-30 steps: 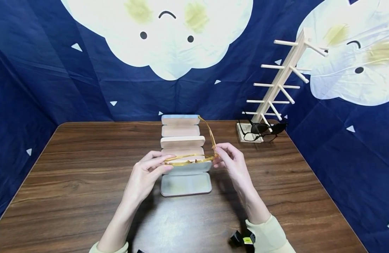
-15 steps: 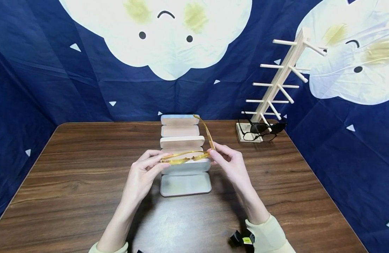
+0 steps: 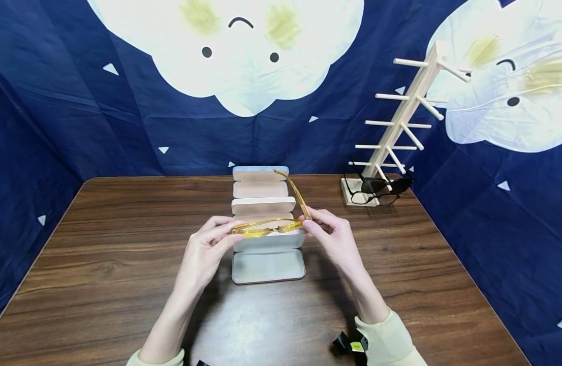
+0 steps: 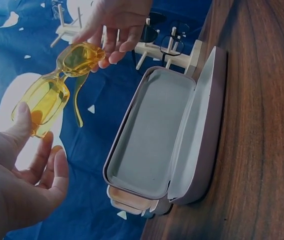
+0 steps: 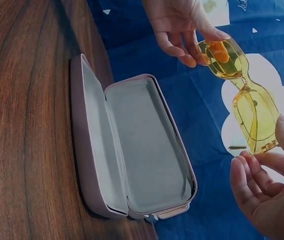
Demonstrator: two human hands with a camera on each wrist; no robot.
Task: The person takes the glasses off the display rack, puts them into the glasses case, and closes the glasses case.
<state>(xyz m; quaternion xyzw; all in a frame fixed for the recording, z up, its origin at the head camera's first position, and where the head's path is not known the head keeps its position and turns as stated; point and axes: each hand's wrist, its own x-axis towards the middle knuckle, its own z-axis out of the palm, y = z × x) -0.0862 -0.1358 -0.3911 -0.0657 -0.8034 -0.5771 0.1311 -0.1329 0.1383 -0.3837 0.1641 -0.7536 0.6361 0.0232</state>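
Yellow-tinted glasses (image 3: 259, 232) with a see-through yellow frame hang in the air above the open cases, held at both ends. My left hand (image 3: 205, 249) pinches the left end of the front between thumb and fingers. On the other side my right hand (image 3: 333, 236) pinches the right end near the hinge. The right temple (image 3: 295, 192) sticks out away from me, while the left one lies folded behind the lenses. Below them, the nearest glasses case (image 3: 268, 267) stands open with its grey lining bare, as the left wrist view shows too.
Two more open cases, a middle one (image 3: 263, 205) and a far one (image 3: 260, 189), line up behind the nearest. At the back right, a wooden pegged stand (image 3: 402, 112) bears dark glasses (image 3: 374, 185) low down. A black device (image 3: 342, 344) sits by my right cuff.
The glasses have shifted slightly left with both hands, and their front has tilted to show more of the lenses. The tip of the right temple has swung left.
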